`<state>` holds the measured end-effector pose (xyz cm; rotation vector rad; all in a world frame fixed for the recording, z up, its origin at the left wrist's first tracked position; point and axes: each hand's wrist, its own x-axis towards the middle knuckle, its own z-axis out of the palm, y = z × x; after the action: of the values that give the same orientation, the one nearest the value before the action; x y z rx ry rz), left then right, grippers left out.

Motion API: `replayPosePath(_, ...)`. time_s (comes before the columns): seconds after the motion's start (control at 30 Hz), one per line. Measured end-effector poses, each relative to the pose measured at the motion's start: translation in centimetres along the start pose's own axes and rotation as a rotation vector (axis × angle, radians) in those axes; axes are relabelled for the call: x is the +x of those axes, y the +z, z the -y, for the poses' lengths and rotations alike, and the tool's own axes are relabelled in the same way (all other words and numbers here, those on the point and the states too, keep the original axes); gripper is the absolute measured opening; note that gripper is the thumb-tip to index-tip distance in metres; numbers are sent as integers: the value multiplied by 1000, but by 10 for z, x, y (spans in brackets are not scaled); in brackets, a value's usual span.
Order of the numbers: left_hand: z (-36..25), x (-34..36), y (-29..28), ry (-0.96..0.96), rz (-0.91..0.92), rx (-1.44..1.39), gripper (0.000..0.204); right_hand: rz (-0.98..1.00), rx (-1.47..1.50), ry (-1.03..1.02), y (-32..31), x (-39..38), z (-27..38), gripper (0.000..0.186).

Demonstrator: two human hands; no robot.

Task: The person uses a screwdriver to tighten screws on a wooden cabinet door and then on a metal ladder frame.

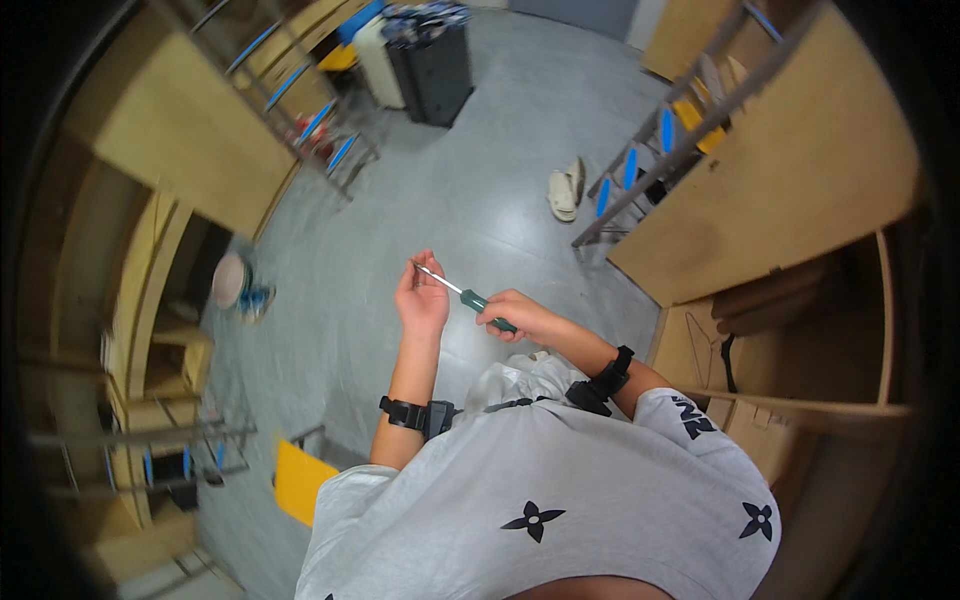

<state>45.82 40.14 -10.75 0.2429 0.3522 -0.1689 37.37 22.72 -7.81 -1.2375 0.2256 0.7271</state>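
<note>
The right hand [510, 312] grips the green plastic handle of a screwdriver [470, 297] held chest-high over the grey concrete floor [450, 180]. The left hand [422, 296] seems to pinch its thin shiny metal tip, fingers curled. A slip could jab the palm, since the tip points at it.

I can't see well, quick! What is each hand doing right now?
Left hand: fingers pinch the metal tip of the screwdriver.
Right hand: closed on the screwdriver's green handle.
</note>
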Motion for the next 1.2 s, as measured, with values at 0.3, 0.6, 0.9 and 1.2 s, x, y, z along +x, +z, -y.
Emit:
replayPosePath(0.3,-10,57,77,-334,126,368,16,-461,34,-211,50,12,25,14)
replayPosePath(0.6,112,44,104,-941,375,701,18,-952,437,-315,66,-46,-1,15)
replayPosePath(0.9,272,102,154,-1143,522,972,19,-1227,616,-369,-47,-62,49,21)
replayPosePath(1.2,363,205,196,-856,651,1072,20,-1248,613,-331,-166,-16,116,24)
